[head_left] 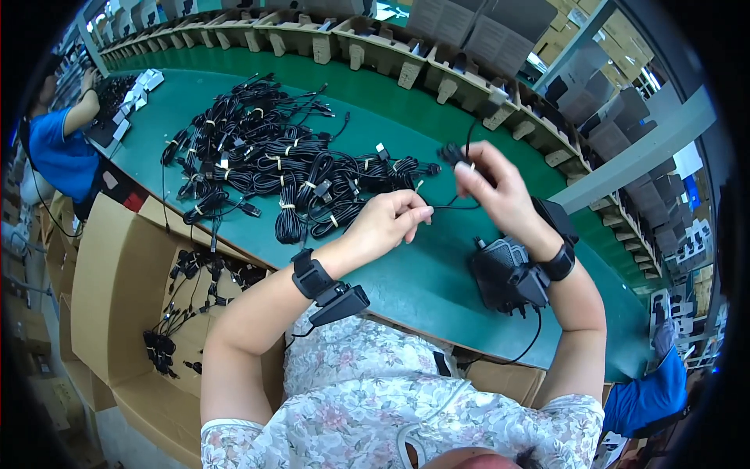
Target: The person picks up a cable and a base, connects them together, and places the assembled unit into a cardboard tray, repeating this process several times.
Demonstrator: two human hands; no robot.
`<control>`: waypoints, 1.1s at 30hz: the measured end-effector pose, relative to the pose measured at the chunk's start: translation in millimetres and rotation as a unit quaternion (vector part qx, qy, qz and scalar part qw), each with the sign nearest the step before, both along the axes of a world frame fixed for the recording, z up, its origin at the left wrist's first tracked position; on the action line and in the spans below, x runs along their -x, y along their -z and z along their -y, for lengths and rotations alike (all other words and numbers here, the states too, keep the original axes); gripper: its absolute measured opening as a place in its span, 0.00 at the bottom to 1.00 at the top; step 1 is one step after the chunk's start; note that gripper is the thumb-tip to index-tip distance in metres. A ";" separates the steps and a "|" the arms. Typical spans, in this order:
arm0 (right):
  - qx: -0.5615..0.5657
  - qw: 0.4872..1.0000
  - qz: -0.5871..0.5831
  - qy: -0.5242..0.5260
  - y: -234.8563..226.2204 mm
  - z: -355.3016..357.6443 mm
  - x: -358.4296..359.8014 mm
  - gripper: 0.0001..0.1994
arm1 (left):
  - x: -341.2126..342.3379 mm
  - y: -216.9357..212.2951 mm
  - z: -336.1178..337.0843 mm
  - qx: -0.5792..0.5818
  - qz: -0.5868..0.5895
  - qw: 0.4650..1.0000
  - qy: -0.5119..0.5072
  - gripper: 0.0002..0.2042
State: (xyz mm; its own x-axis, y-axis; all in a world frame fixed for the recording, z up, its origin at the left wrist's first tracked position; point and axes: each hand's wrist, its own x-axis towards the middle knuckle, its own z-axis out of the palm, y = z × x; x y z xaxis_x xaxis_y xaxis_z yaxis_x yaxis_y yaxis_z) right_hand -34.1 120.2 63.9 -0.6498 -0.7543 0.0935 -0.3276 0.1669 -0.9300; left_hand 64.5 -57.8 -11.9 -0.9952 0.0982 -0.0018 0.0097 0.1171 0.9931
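My right hand is raised over the green table, closed round a small coiled black cable, slightly smeared by motion. A thin black strand runs from there to my left hand, whose thumb and fingertips pinch it. Just left of and behind my left hand lies a large heap of black cables, many coiled and bound with pale ties. Several light and dark plugs poke out of the heap.
An open cardboard box with more black cables stands at my left. A black case-like device sits by my right forearm. Cardboard trays line the far side. Blue-clad people work at left and lower right.
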 end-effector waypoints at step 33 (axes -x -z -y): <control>-0.547 0.529 -0.595 0.258 -0.7 -64.9 352.7 0.09 | 39.6 16.6 112.2 0.506 -0.268 0.778 -0.258 0.05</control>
